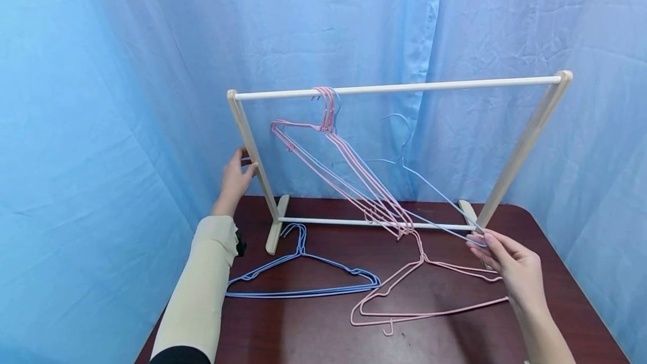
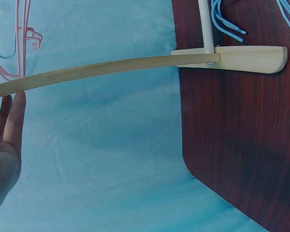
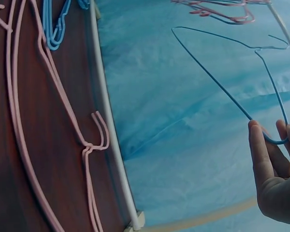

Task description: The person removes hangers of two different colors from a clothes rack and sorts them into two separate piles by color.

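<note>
Right hand: pinching blue hanger by near corner. Left hand: touching left post, unclear if gripping. Best: steady post, align hook with rail.

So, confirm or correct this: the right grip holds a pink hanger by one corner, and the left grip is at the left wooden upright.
The colour is wrong: the hanger in the right grip is blue, not pink, as the right wrist view shows. It is held by one corner, and the left grip is at the left wooden upright.
</note>
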